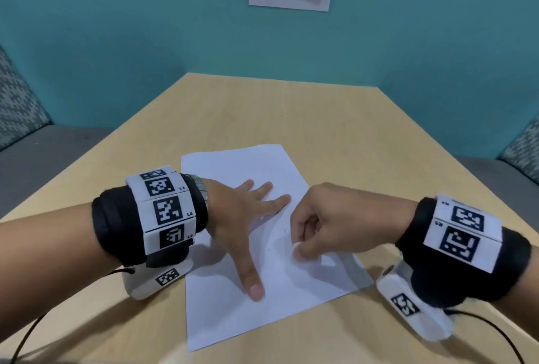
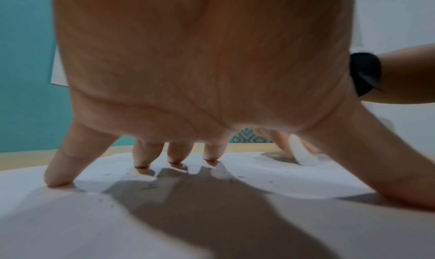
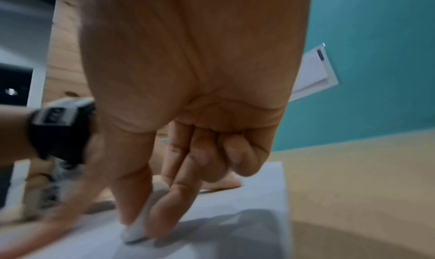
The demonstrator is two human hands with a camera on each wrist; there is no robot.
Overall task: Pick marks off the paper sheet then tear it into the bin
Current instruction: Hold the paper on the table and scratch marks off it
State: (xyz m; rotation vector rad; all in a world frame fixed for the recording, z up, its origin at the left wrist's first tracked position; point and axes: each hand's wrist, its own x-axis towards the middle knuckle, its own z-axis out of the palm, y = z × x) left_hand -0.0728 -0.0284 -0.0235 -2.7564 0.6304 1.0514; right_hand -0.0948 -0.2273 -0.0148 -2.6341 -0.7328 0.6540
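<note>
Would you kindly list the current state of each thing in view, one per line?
White paper sheet: whole, untorn, lying flat on the table, faint specks on its surface.
Small white eraser: pinched between thumb and fingers, tip touching the sheet.
Left hand: fingers spread, pressing the sheet down.
Right hand: curled, gripping the eraser.
Light wooden table: bears the sheet.

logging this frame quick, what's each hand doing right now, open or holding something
Left hand: open, fingers spread, pressing the paper sheet flat on the table.
Right hand: pinching a small white eraser against the sheet.
</note>
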